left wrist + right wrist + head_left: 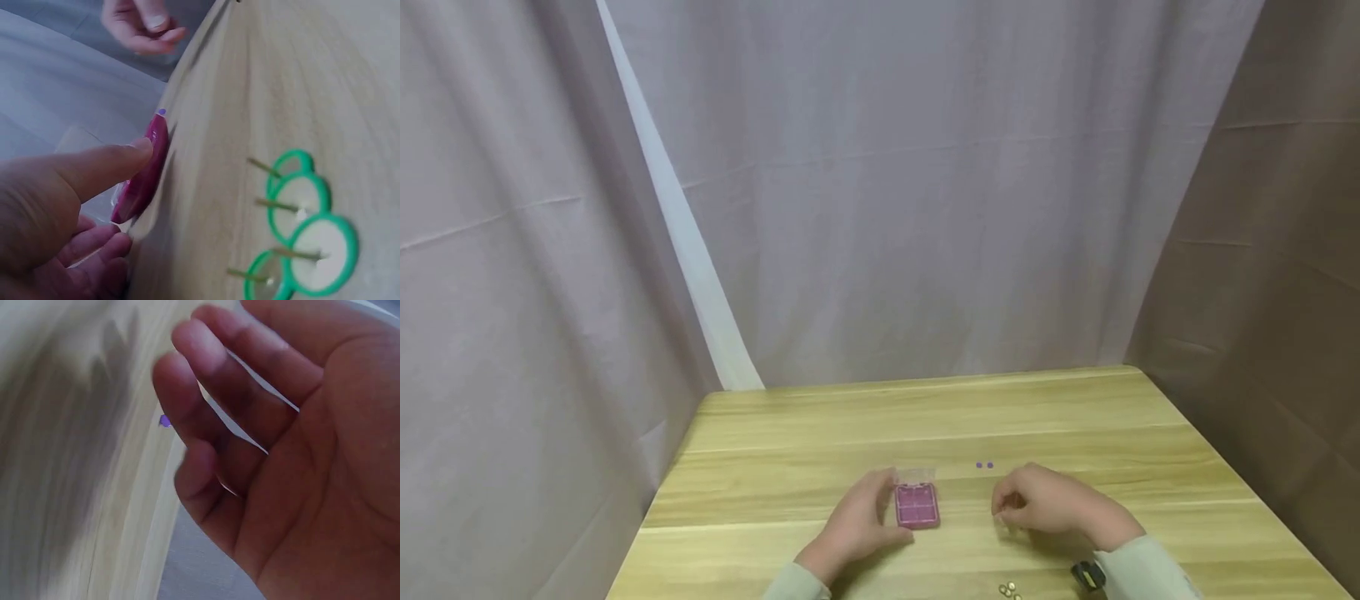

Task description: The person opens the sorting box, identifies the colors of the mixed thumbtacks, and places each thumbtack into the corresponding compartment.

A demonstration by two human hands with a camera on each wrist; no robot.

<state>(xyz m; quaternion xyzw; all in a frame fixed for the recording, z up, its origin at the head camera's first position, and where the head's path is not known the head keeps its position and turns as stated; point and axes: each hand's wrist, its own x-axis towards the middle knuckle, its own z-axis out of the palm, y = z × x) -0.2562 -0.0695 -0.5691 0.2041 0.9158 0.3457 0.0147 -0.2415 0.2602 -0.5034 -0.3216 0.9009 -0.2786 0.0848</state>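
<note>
A small magenta box [917,506] with a divided inside lies on the table, its clear lid [915,475] standing open at the back. My left hand [867,515] holds it from the left, thumb along the front edge and fingers toward the back. In the left wrist view, the thumb overlaps the side of the magenta box [145,178]. To the right of the box, my right hand [1037,500] hovers close over the table with loosely bent fingers. Nothing shows between those fingers [200,353] in the right wrist view.
Two small purple pieces [984,465] lie behind and between the hands. Several thumbtacks [1010,590] sit near the front, pins up; the left wrist view shows the thumbtacks [322,253] with green rims. Grey curtains [925,208] surround the wooden table [805,433].
</note>
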